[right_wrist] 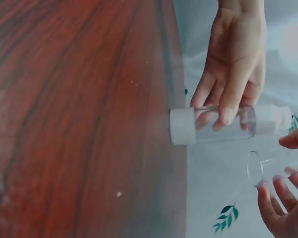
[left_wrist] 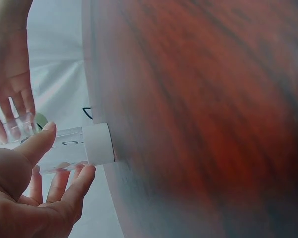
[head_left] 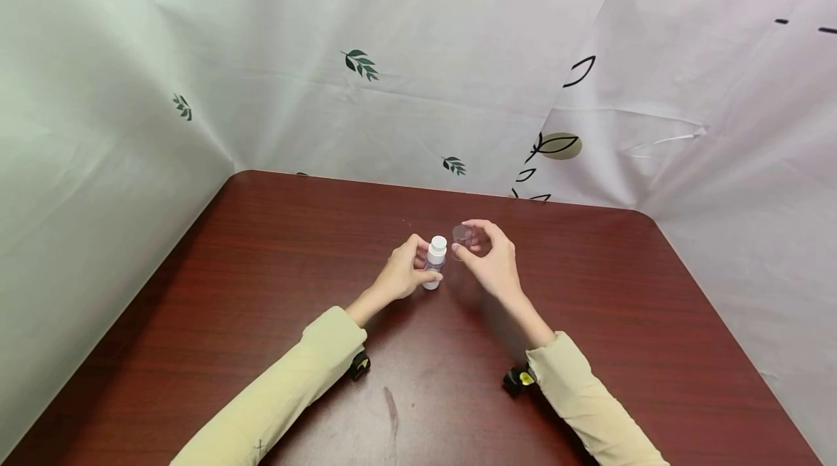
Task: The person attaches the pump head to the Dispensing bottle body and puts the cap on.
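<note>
A small pump bottle point(head_left: 436, 251) with a clear body, white base and white top stands upright on the table. My left hand point(head_left: 400, 271) grips it around the body, thumb on the near side. In the right wrist view the bottle's white base point(right_wrist: 183, 127) meets the table. Just right of the bottle, my right hand point(head_left: 492, 259) holds a clear cap point(head_left: 461, 235) between thumb and fingers, raised off the table. The cap point(right_wrist: 273, 166) is apart from the white pump top point(right_wrist: 283, 118), which shows uncovered. In the left wrist view, my left thumb point(left_wrist: 38, 142) lies along the bottle.
The dark red wooden table point(head_left: 261, 248) has rounded far corners. White cloth point(head_left: 288, 117) with leaf prints hangs behind it and at both sides. A black strap piece point(head_left: 359, 365) sits under the left sleeve and another point(head_left: 514, 382) under the right.
</note>
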Available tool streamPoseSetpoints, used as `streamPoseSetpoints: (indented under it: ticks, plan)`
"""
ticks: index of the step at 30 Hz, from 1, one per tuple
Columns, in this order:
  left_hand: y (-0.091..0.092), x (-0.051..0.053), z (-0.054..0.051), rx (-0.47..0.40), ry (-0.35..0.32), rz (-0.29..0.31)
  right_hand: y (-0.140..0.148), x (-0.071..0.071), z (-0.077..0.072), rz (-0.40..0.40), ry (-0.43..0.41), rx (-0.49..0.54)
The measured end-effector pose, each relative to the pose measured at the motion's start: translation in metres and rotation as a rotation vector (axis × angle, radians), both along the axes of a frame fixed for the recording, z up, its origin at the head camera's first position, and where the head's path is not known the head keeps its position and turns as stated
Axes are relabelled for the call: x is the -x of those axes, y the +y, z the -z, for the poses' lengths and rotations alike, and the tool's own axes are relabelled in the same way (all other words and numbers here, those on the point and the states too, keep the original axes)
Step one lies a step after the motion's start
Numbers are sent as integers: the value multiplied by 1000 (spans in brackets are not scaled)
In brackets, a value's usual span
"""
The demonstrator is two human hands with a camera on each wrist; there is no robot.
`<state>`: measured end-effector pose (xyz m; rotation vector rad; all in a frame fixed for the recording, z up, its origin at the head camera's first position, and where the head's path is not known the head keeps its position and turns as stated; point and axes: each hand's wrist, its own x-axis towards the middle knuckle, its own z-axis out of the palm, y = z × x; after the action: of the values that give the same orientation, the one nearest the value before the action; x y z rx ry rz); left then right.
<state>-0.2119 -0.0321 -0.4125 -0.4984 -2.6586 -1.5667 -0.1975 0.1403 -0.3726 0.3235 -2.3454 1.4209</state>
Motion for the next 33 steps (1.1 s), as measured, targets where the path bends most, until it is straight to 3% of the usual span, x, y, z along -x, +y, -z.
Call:
streamPoseSetpoints:
  ticks: [3, 7, 33]
  plan:
    - [0, 0, 0, 2, 2, 3, -7, -12, -18, -5, 20, 4]
    - [-1, 0, -1, 3, 5, 7, -11, -17, -23, -13, 48, 11]
    - [-1, -2, -3, -12, 15, 9, -22, -22, -37, -64, 137, 46]
